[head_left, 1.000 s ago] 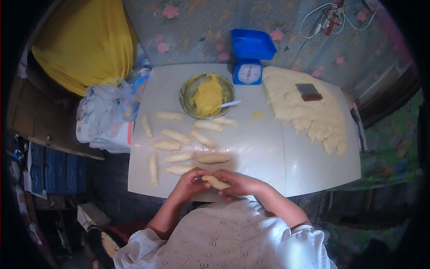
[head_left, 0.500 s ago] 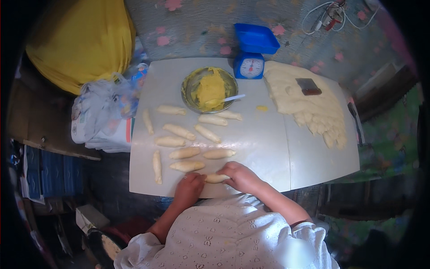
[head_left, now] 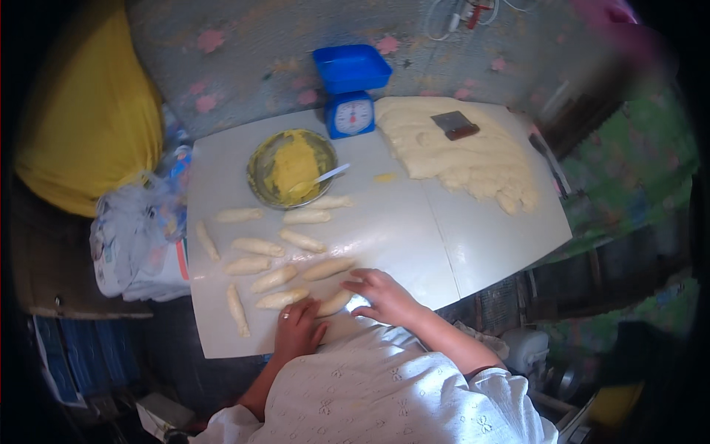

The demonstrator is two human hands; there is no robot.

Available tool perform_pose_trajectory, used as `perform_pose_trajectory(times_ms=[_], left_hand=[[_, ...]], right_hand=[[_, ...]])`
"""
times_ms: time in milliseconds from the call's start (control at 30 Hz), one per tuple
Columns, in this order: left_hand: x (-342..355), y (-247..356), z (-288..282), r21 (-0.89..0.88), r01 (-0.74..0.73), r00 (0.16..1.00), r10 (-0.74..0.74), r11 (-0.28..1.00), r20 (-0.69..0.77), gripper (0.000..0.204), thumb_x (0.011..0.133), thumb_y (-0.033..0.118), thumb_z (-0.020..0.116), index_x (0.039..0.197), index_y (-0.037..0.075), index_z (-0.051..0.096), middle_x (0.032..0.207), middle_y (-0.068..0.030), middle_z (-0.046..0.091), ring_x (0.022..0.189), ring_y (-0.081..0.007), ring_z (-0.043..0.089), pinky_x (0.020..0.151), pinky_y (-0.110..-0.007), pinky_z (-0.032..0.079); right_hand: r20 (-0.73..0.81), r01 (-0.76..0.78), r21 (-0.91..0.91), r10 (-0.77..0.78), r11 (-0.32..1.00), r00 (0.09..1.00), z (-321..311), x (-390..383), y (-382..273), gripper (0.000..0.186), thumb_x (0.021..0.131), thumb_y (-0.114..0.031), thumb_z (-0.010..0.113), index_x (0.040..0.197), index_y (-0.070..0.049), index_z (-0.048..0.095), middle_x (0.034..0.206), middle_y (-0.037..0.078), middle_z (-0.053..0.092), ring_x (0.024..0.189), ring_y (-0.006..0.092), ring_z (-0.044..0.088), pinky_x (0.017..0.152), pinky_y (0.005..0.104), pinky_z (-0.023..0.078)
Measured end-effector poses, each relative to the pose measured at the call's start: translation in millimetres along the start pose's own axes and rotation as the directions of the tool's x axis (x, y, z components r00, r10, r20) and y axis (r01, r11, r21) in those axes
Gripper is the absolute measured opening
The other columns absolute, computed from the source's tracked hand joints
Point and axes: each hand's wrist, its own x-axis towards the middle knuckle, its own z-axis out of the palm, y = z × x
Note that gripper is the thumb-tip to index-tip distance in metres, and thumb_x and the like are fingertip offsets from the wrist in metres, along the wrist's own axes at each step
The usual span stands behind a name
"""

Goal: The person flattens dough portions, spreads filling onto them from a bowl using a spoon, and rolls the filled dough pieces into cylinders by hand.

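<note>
A pale dough roll (head_left: 334,303) lies at the table's near edge between my hands. My left hand (head_left: 297,325) rests at its left end, fingers stretched out and thumb apart. My right hand (head_left: 383,297) is at the other end, thumb and fingers spread, grasping nothing I can see. Just beyond lie several more shaped dough rolls (head_left: 274,278), scattered over the left half of the table. A metal bowl (head_left: 259,189) of yellow filling (head_left: 294,164) stands behind them, with a white-handled spoon (head_left: 330,173) leaning in it.
Behind the bowl is a blue kitchen scale (head_left: 350,115). A large dough mass (head_left: 458,155), partly cut into pieces, covers the far right of the white table (head_left: 414,244); a dough scraper (head_left: 455,126) lies on it. Plastic bags (head_left: 137,222) sit left of the table.
Both hands have loosened from the dough roll, their fingers now more spread. The roll lies more tilted in view. The whole view has turned and shifted to the right.
</note>
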Motion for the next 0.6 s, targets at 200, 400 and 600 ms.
perform_pose_trajectory(times_ms=[200,400,600], left_hand=[[-4.3,-9.5,2.4,-0.002,-0.033,0.998,0.033,0.999,0.051,0.034,0.077,0.014,0.07,0.11,0.006,0.063,0.099,-0.0111,0.062,0.094,-0.0322,0.058,0.082,-0.042,0.046],[-12.4,-10.6,-16.8,-0.085,0.097,0.995,-0.097,0.992,0.004,0.03,0.08,0.013,0.068,0.108,0.005,0.064,0.094,-0.0123,0.062,0.087,-0.0342,0.059,0.074,-0.043,0.049],[-14.8,17.8,-14.2,0.08,0.314,0.946,-0.304,0.946,-0.115,0.03,0.083,0.019,0.066,0.109,0.004,0.065,0.101,-0.0174,0.057,0.09,-0.0347,0.058,0.076,-0.042,0.048]], right_hand=[[0.108,0.175,-0.01,-0.173,0.984,0.979,9.3,0.6,7.7,0.035,0.079,-0.023,0.069,0.112,-0.013,0.065,0.1,0.006,0.063,0.097,0.025,0.056,0.088,0.0369,0.041],[0.139,-0.02,0.145,0.0,0.989,0.99,7.2,4.4,-3.2,0.028,0.082,-0.021,0.068,0.107,-0.01,0.064,0.097,0.008,0.061,0.095,0.0271,0.056,0.083,0.0377,0.044],[-0.206,-0.198,-0.034,0.187,0.98,0.961,-56.5,-6.5,63.4,0.03,0.08,-0.017,0.07,0.108,-0.009,0.063,0.105,0.014,0.06,0.095,0.0316,0.06,0.082,0.0381,0.05]])
